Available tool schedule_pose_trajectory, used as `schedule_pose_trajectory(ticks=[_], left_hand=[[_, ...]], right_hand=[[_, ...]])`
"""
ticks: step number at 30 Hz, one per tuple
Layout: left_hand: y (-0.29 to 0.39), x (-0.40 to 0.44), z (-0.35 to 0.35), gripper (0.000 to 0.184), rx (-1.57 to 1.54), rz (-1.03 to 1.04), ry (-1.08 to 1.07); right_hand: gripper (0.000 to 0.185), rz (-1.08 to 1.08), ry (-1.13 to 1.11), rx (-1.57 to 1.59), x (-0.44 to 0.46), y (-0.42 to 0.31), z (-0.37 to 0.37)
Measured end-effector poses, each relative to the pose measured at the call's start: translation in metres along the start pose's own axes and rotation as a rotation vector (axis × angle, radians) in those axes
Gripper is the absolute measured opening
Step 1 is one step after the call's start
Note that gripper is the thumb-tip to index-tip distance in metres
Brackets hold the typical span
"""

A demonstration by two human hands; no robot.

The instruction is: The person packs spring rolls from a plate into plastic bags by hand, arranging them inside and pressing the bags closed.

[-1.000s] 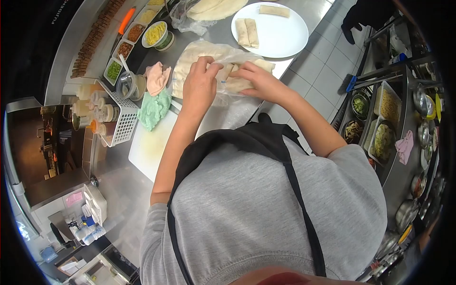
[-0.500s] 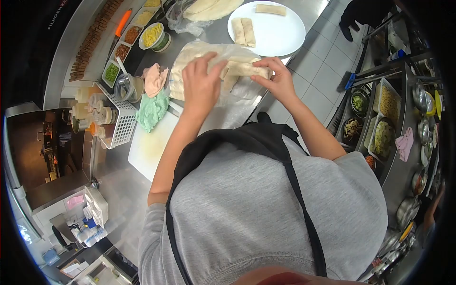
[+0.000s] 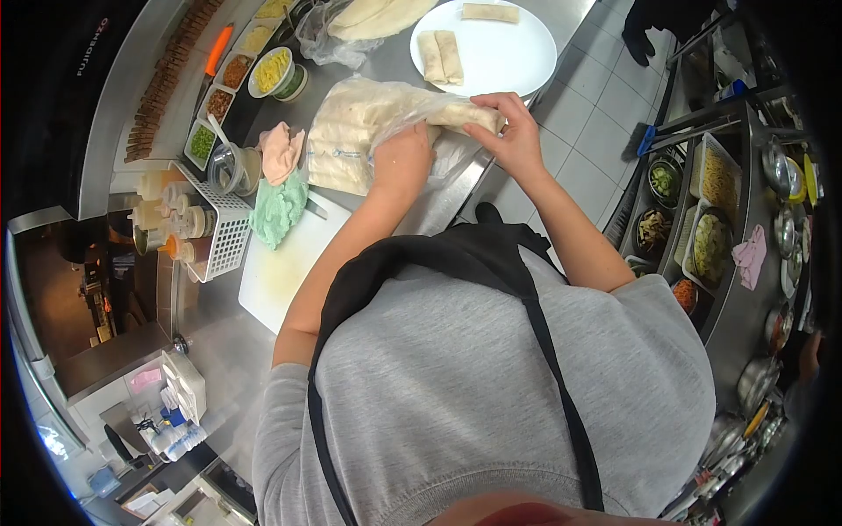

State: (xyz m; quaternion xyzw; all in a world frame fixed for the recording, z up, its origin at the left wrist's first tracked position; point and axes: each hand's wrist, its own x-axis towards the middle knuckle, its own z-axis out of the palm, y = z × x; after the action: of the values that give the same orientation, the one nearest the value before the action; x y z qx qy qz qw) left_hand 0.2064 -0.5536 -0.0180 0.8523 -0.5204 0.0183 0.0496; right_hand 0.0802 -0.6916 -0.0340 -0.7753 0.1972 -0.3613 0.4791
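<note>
A clear plastic bag (image 3: 345,131) packed with several pale rolls lies on the steel counter. My right hand (image 3: 514,136) pinches the end of one pale roll (image 3: 463,115) at the bag's right side. Pushed against the bag's opening, my left hand (image 3: 404,160) has its fingers closed and partly hidden; what they hold cannot be made out. Behind the bag, a white oval plate (image 3: 500,60) carries three rolls, two of them side by side (image 3: 440,58).
Left of the bag lie a pink cloth (image 3: 281,152), a green cloth (image 3: 279,210) and a white cutting board (image 3: 279,273). A white basket (image 3: 230,241) stands beside bottles. Flatbreads (image 3: 379,16) lie at the back. Another person's dark shoe (image 3: 638,47) shows at upper right.
My right hand has taken hold of a roll's end and lifted it. The left hand has moved right and down from the bag's top, its fingers now closed.
</note>
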Motion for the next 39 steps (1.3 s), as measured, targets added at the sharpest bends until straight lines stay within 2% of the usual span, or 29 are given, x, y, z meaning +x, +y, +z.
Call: schedule_pose_trajectory(ticks=[3, 7, 10, 16, 19, 21, 27, 28, 30, 31, 33, 37, 39], left_hand=[[-0.003, -0.005, 0.009, 0.043, 0.001, 0.033, 0.098], [-0.003, -0.014, 0.011, 0.046, 0.001, 0.041, 0.102], [-0.006, -0.016, 0.008, 0.046, 0.002, 0.045, 0.025], [-0.005, -0.020, -0.002, 0.043, -0.140, 0.061, 0.039], [-0.006, -0.028, -0.012, 0.043, -0.278, 0.145, -0.031], [-0.007, -0.035, -0.017, 0.044, -0.301, 0.289, -0.057], [-0.012, -0.041, -0.024, 0.038, -0.239, 0.364, -0.188], [-0.011, -0.040, -0.024, 0.038, -0.239, 0.365, -0.187], [-0.008, -0.036, -0.024, 0.028, -0.428, 0.233, -0.034], [-0.006, -0.034, -0.023, 0.028, -0.427, 0.233, -0.036], [-0.004, -0.026, -0.020, 0.021, -0.243, 0.067, 0.113], [-0.011, -0.005, -0.011, 0.023, -0.054, -0.024, 0.010], [-0.012, 0.003, -0.008, 0.023, 0.124, -0.030, -0.152]], right_hand=[[0.034, 0.005, 0.039, 0.013, 0.000, 0.005, 0.002], [0.037, 0.049, 0.029, 0.026, 0.001, 0.013, 0.000], [0.039, 0.094, 0.011, 0.096, 0.002, 0.018, 0.002], [0.037, 0.095, 0.075, 0.144, 0.001, 0.014, -0.001], [0.037, 0.111, 0.068, 0.170, -0.002, 0.017, -0.001], [0.037, 0.127, 0.060, 0.204, -0.003, 0.017, -0.002], [0.037, 0.152, -0.081, 0.288, -0.016, 0.010, -0.004], [0.037, 0.109, -0.075, 0.198, -0.020, 0.006, -0.003], [0.037, 0.065, -0.068, 0.108, -0.023, 0.000, -0.001], [0.036, 0.036, -0.066, 0.052, -0.025, -0.004, -0.001], [0.036, 0.008, -0.068, -0.002, -0.026, -0.008, 0.001], [0.034, -0.063, -0.095, -0.075, -0.028, -0.005, 0.002], [0.034, -0.077, -0.098, -0.092, -0.028, -0.004, 0.000]])
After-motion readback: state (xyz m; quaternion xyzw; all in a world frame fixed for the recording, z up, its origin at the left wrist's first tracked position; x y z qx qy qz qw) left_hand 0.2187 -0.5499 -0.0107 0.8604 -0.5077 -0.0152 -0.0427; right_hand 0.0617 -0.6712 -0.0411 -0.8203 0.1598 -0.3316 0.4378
